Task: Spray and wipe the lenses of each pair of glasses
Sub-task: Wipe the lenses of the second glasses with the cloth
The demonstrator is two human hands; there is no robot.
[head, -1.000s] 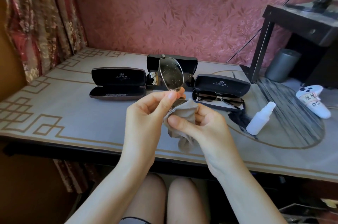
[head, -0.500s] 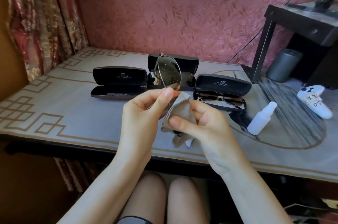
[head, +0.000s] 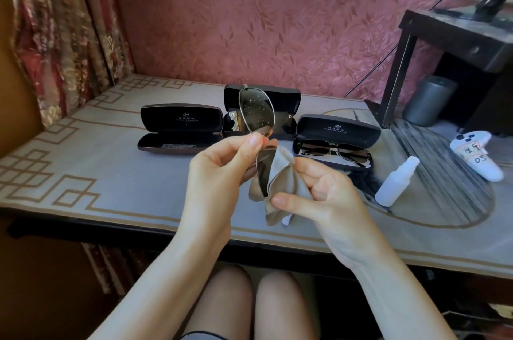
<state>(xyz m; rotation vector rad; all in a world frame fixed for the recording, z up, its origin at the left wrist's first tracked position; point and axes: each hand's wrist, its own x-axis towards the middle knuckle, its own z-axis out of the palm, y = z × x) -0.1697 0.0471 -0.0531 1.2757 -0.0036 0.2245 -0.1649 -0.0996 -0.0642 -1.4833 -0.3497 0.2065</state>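
Note:
My left hand point(head: 219, 164) pinches a pair of metal-framed sunglasses point(head: 256, 112) at the bridge, held on end above the table. The upper lens is speckled with spray droplets. My right hand point(head: 319, 195) holds a grey cloth point(head: 277, 173) folded around the lower lens, thumb and fingers pinching it. A second pair of dark glasses point(head: 336, 151) lies in the open case point(head: 338, 128) on the right. A third pair sits in the middle open case point(head: 286, 98), mostly hidden behind the held glasses. A white spray bottle point(head: 395, 183) lies on the table to the right.
An empty open black case point(head: 180, 128) stands at the left. A white controller point(head: 477, 156) lies at the far right by a grey cylinder point(head: 429, 101) and a dark side table point(head: 455, 42). A curtain point(head: 61, 28) hangs at the left; the table's front edge point(head: 138, 226) is near my knees.
The cloth has opened up around the lower lens, showing more of the lens edge. Both hands and the glasses stay in about the same place above the table.

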